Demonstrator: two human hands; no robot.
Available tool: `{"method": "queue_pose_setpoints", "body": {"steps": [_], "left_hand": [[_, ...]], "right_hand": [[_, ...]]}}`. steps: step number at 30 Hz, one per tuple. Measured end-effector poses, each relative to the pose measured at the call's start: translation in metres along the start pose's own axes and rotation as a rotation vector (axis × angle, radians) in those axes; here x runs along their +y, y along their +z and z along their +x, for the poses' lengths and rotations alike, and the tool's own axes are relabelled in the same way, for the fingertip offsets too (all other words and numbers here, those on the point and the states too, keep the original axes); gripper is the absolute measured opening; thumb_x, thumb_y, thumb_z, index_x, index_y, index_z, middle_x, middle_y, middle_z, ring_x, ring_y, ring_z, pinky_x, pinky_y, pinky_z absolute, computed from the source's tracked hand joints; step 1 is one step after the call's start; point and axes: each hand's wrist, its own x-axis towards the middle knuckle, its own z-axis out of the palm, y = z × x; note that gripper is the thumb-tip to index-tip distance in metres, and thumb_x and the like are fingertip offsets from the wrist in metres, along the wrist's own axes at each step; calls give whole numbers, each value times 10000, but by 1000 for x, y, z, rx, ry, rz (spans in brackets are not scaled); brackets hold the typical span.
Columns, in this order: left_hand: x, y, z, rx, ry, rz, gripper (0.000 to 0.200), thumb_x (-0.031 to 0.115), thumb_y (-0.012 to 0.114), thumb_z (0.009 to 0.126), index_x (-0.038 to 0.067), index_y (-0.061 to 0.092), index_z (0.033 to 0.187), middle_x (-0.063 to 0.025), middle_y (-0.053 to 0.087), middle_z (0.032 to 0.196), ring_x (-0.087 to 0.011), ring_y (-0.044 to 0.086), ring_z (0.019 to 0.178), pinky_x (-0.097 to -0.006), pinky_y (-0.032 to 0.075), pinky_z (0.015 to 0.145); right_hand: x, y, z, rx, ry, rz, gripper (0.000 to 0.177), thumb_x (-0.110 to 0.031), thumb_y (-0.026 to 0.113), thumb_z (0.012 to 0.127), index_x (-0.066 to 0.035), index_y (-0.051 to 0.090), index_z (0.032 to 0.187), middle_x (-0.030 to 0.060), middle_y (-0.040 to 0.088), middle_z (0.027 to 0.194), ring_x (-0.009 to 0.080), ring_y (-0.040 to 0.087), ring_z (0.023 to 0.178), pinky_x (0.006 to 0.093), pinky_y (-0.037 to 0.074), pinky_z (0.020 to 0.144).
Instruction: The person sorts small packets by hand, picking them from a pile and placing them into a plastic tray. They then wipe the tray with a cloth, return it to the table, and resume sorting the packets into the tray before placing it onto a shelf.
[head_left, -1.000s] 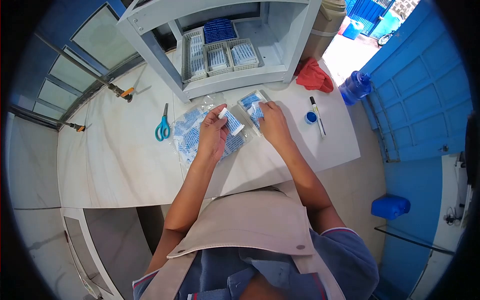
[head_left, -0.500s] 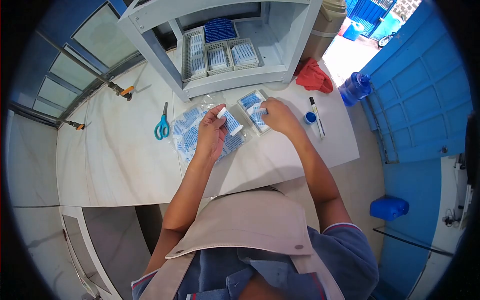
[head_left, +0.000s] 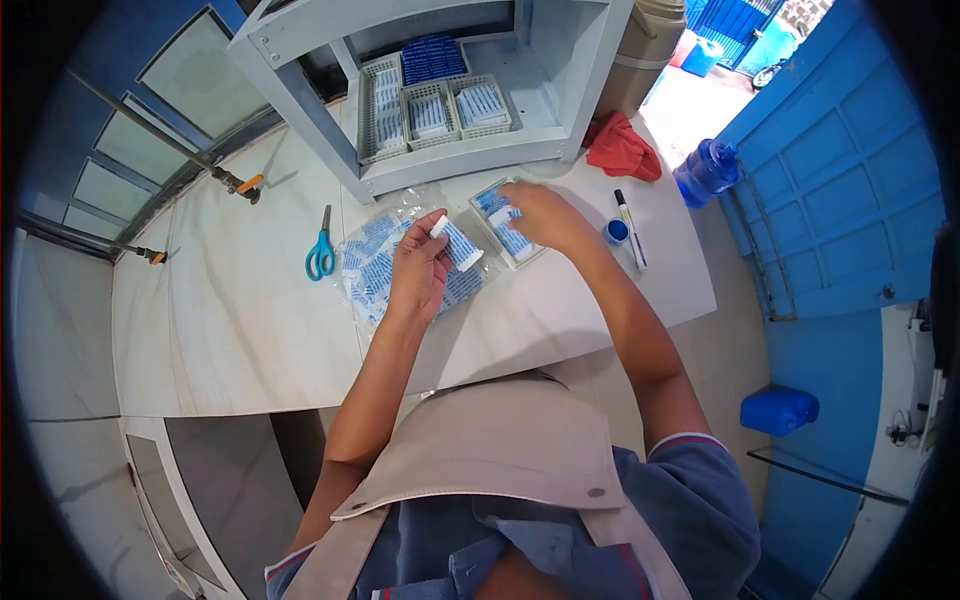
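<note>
The left hand [head_left: 416, 268] pinches a printed sachet [head_left: 459, 246]; I can't tell the grip of the right hand [head_left: 543, 216], over the basket [head_left: 492, 236].

Bright daylight, strongest at upper right, where the pale ground outside [head_left: 688, 102] burns out to white. White brown-veined, smooth counter [head_left: 230, 330] well lit; soft shadow near its front edge, narrow one beside the orange-handled metal tap [head_left: 248, 187]. Wide-angle distortion: straight lines bow, corners black. Blue print on small white rectangular packet [head_left: 459, 246] illegible.

White-blue sachet [head_left: 459, 246] tilted over clear filled bag [head_left: 372, 258]; pale tray [head_left: 491, 238] beside.
</note>
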Motion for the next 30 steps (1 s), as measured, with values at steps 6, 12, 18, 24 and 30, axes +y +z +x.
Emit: {"method": "queue_pose_setpoints", "body": {"steps": [6,12,18,24,30], "left_hand": [[0,9,-1,24,-1,-19,319,-68,444,883,7,523,1182,-84,587,958,-162,616,864,-269,527,760],[-8,16,12,-6,29,7,292,-64,450,884,0,524,1159,-81,577,979,-153,602,868,-275,517,768],[-17,28,24,12,76,46,279,-62,460,881,0,529,1144,-82,574,1025,-156,602,855,-282,516,762],[-63,59,54,-5,279,568,281,-24,539,829,-11,588,1106,-115,590,1002,-192,605,793,-299,499,711],[-77,69,51,51,721,996,289,-7,563,791,-38,609,1075,-186,631,932,-245,614,722,-327,490,679]], "right_hand": [[-11,14,-17,36,228,-176,202,-93,636,781,10,636,955,192,566,976,368,572,921,427,467,813],[-17,39,-29,314,159,-93,181,-80,640,776,18,644,928,175,586,948,344,583,907,424,480,773],[0,27,-34,480,138,224,189,-69,606,809,17,633,975,175,630,904,313,621,836,385,491,731],[-2,14,-53,460,263,570,165,-58,579,831,3,637,974,158,620,878,264,615,758,347,489,698],[13,30,-62,586,136,209,171,-1,597,784,-16,660,942,144,558,970,309,552,881,380,463,774]]}}
